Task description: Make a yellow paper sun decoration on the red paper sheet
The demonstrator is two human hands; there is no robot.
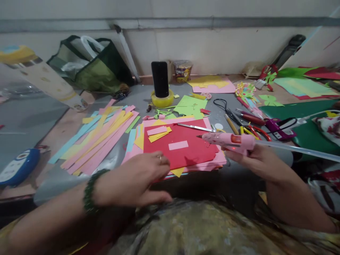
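Observation:
A pink hot glue gun (228, 140) is gripped in my right hand (256, 163), its nozzle pointing left over the red paper. From its back end runs a long clear glue stick (297, 148). My left hand (140, 177) rests by the near left edge of the red paper (191, 156), its fingers bent downward and the thumb apart; I see nothing held in it. One small pink paper strip (178, 145) lies on the red sheet. Further back on it are yellow pieces (160, 136) with another pink strip on top. Scissors (195, 127) lie across the sheet's far edge.
Cut paper strips (103, 134) fan out at the left. A phone (160, 79) stands in a yellow tape roll (162, 100). Pliers (261, 131), cords and a purple power strip (278, 129) lie at the right. A tall bottle (50, 81) and green bag (98, 71) stand back left.

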